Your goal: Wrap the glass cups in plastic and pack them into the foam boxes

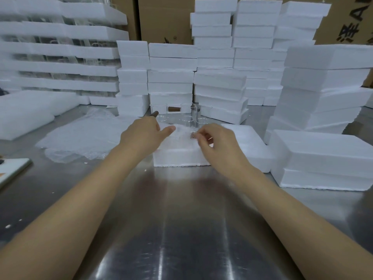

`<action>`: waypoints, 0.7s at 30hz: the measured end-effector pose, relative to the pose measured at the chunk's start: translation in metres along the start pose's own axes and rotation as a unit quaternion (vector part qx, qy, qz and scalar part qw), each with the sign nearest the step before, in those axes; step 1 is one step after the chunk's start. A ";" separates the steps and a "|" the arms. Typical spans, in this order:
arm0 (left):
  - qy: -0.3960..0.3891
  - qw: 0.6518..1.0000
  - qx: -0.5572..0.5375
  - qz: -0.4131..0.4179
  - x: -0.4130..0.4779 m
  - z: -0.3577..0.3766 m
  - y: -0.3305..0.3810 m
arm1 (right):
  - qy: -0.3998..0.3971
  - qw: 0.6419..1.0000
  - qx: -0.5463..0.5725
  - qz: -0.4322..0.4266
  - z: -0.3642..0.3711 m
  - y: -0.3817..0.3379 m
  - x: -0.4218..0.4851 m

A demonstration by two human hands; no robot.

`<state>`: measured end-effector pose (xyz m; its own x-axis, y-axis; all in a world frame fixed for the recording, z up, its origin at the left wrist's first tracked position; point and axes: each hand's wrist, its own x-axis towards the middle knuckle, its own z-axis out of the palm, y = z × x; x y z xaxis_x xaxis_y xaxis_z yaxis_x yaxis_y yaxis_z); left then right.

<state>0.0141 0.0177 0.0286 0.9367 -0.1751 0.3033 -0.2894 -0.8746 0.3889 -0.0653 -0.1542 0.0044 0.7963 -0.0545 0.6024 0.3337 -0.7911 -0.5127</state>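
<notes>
An open foam box [177, 157] sits on the steel table in front of me. A cup bundled in crinkled clear plastic [182, 132] lies in it. My right hand [215, 143] hovers over the box, its curled fingers pinching the plastic at a small dark spot. My left hand [144, 133] is at the box's left rim with its thumb straight against the plastic. Its fingers are hidden behind the hand. Just beyond stand bare glass cups [187, 118], and a brown handle [154, 113] pokes out past my left hand.
Loose plastic sheets [84, 136] lie to the left. A foam slab [248, 144] lies right of the box, with stacked foam boxes [323, 158] beside it. Tall foam stacks [171, 77] wall the back, and cardboard cartons [161, 19] stand behind them. A flat white item [12, 170] lies at the left edge.
</notes>
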 end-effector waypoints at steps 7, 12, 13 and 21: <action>0.078 0.966 -0.096 0.226 -0.009 0.004 0.006 | 0.004 0.951 -0.290 0.108 -0.024 0.005 0.006; 0.029 0.968 -0.038 0.247 -0.009 0.027 0.005 | -0.053 0.937 -0.249 0.239 -0.040 0.016 0.008; 0.039 0.965 -0.033 0.256 -0.008 0.028 0.005 | -0.068 0.936 -0.235 0.254 -0.041 0.018 0.009; 0.087 0.955 0.001 0.284 -0.010 0.030 0.007 | -0.057 0.944 -0.158 0.286 -0.039 0.036 0.008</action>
<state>0.0087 -0.0001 0.0018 0.5809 -0.5442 0.6053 -0.7413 -0.6609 0.1172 -0.0662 -0.2068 0.0149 0.8563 -0.4748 0.2035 -0.3186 -0.7956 -0.5153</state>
